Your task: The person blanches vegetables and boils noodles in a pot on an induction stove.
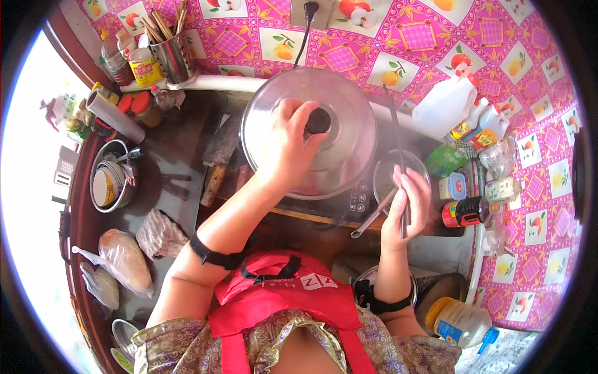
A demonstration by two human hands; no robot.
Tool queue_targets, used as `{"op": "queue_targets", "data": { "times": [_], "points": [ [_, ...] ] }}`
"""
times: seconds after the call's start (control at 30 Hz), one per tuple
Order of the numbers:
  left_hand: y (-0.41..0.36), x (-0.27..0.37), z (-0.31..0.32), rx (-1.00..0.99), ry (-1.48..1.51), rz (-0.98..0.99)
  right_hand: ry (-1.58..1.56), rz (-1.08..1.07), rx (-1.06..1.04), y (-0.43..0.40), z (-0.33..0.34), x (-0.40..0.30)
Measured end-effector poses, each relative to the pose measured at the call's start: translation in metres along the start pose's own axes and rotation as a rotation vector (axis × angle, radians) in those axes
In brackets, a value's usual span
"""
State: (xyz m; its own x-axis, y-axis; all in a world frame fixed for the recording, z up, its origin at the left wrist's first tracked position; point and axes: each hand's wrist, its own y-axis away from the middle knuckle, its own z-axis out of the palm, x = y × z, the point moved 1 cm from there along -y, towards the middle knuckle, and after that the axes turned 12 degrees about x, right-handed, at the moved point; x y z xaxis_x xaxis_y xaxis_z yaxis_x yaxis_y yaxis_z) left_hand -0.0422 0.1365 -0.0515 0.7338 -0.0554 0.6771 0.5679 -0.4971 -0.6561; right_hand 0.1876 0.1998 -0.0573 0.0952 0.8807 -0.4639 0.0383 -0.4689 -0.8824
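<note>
My left hand (292,140) reaches over a round transparent lid (352,154). Its thumb and fingers grip the dark knob (318,121) at the lid's centre. Beneath the lid is a pot on a black induction cooker; its contents look blurred through the lid. To the right, my right hand (407,201) holds a long, thin, dark utensil (394,119), probably chopsticks, pointing towards the wall. Behind that hand is a round bowl (380,180), partly hidden. A metal utensil handle (371,219) slants out over the cooker's front edge beside the right fingers.
Bottles and jugs (446,105) line the right side, with a dark sauce bottle (462,212) lying near the right hand. At left are a metal basin (96,189) holding bowls, a cloth (161,233) and bagged food (125,259). A power cord (304,44) runs down behind the lid.
</note>
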Motion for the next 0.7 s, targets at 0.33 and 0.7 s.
{"op": "queue_targets", "data": {
  "times": [0.33, 0.7],
  "points": [
    [0.010, -0.034, 0.055, 0.026, -0.097, -0.025, 0.059, -0.018, -0.382, 0.001, 0.007, 0.026],
    [0.011, -0.033, 0.057, 0.010, -0.156, -0.063, 0.077, -0.106, -0.558, 0.021, 0.056, 0.040]
  ]
}}
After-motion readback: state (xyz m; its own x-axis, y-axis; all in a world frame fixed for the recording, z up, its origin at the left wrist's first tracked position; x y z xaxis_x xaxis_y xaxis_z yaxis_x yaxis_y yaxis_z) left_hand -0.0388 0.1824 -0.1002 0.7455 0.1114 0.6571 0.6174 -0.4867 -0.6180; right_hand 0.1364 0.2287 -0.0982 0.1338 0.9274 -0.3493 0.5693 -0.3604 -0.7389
